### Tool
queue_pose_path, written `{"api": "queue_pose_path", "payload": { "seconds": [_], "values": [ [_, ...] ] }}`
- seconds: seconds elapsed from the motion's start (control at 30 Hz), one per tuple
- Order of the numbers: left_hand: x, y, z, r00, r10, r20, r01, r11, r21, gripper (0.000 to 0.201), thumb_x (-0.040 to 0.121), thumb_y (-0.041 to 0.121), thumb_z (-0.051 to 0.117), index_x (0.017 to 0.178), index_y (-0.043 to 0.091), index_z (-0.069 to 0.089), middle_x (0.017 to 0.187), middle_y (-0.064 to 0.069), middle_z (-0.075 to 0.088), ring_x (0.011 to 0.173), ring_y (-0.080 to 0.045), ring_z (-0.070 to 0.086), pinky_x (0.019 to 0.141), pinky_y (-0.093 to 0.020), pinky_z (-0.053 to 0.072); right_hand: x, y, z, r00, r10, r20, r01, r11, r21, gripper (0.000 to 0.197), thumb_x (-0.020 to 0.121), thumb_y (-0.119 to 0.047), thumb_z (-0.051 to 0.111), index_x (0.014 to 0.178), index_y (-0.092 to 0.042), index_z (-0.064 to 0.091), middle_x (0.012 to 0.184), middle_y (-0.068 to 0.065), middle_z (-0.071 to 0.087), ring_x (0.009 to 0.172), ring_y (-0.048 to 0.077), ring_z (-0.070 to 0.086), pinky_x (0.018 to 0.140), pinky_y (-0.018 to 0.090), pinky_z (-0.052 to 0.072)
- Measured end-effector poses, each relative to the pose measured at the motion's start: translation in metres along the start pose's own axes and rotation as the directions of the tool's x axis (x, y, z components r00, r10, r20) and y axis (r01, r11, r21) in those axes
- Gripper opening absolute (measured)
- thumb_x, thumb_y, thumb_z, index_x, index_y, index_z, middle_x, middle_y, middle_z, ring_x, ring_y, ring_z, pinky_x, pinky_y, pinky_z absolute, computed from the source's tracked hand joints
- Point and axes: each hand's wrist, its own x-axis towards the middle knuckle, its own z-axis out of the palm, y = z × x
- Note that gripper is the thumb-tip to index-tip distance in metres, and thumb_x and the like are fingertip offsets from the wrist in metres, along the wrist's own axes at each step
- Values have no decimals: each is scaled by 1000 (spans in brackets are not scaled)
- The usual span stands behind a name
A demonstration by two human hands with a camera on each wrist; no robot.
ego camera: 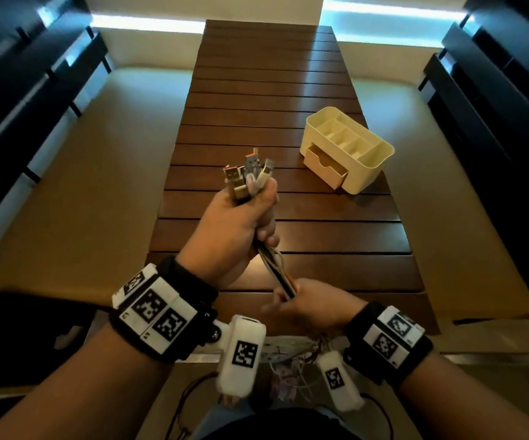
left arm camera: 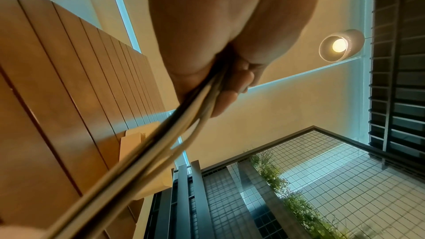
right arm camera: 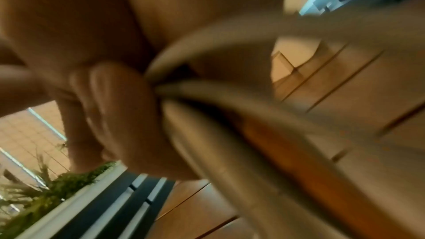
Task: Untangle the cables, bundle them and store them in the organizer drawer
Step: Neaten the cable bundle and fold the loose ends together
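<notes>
A: Your left hand [ego camera: 231, 230] is fisted around the bunch of mixed white, black and orange charging cables [ego camera: 277, 271], the metal USB plugs [ego camera: 250, 174] sticking up out of the top of your fist.

B: And the right one?

A: Your right hand [ego camera: 307, 304] is nearer your body, fingers [right arm camera: 119, 108] curled round the same cables where they run down out of the left fist. The two hands are close, not touching, with the cords stretched between them above the dark brown slatted wooden table [ego camera: 336, 236].

B: Where is the box?

A: The cream plastic desk organizer [ego camera: 368, 166] stands on the table, ahead and to your right, its small front drawer [ego camera: 326, 168] pulled out.
</notes>
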Motion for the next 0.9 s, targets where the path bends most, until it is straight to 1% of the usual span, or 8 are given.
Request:
{"api": "queue_pose_path", "payload": {
  "seconds": [0.1, 0.17, 0.27, 0.37, 0.57, 0.7, 0.8, 0.9],
  "values": [
    [5, 10, 7, 998, 7, -58, -10, 999, -49, 23, 103, 25, 49, 83, 14, 49, 57, 4, 28, 48, -9, 31, 51, -24, 39, 7, 3, -13, 991, -42, -127, 31, 995, -90, 30, 77, -52, 72, 76, -23, 63, 70, -5, 61, 66, 14, 59, 72, 36, 53],
    [10, 30, 12, 998, 46, -52, -50, 995, -82, 24, 104, 26, 47, 82, 16, 48, 57, 5, 27, 48, -8, 29, 50, -23, 38, 10, 7, -15, 988, -71, -138, 60, 995, -81, 22, 82, -43, 71, 77, -23, 64, 72, -5, 62, 67, 12, 60, 70, 33, 53],
    [17, 67, 10, 989, 141, -48, -144, 986, -81, 24, 104, 29, 46, 84, 17, 47, 57, 7, 30, 49, -6, 31, 51, -22, 37, 15, 20, -9, 987, -87, -137, 73, 992, -103, 15, 84, -37, 68, 72, -30, 62, 79, -1, 66, 77, 19, 64, 81, 43, 55],
    [17, 83, 3, 977, 208, -54, -209, 978, -16, 25, 105, 31, 43, 85, 16, 48, 59, 8, 33, 51, -6, 33, 55, -22, 38, 18, 27, -1, 984, -80, -156, 59, 989, -135, 8, 91, -34, 64, 85, -28, 65, 92, -7, 69, 88, 14, 65, 90, 42, 53],
    [8, 76, -2, 975, 211, -67, -211, 977, 16, 29, 107, 31, 40, 83, 17, 47, 55, 9, 30, 49, -5, 26, 52, -21, 32, 9, 18, 4, 965, -138, -225, 147, 989, 23, 35, 95, -50, 55, 92, -16, 60, 64, -1, 63, 66, 23, 68, 74, 43, 58],
    [6, 95, -7, 960, 259, -101, -254, 965, 64, 29, 106, 23, 40, 78, 18, 44, 49, 9, 32, 47, -5, 25, 51, -21, 31, 3, 20, -2, 932, -161, -326, 206, 972, 109, 18, 97, -41, 59, 93, -24, 57, 60, -8, 55, 56, 16, 58, 66, 42, 57],
    [5, 97, -6, 958, 272, -86, -260, 956, 137, 27, 107, 26, 41, 81, 19, 46, 52, 9, 33, 49, -5, 27, 52, -21, 32, 6, 30, -8, 968, -87, -236, 68, 994, -87, 15, 91, -33, 62, 82, -45, 60, 76, -8, 68, 74, 15, 67, 81, 47, 58],
    [3, 91, -4, 967, 247, -63, -234, 958, 165, 28, 107, 31, 40, 82, 19, 47, 53, 9, 31, 48, -6, 26, 49, -21, 31, 5, 29, -9, 994, 29, -103, -48, 980, -194, 12, 87, -44, 69, 78, -37, 64, 83, 1, 73, 82, 22, 71, 86, 50, 56]
  ]
}}
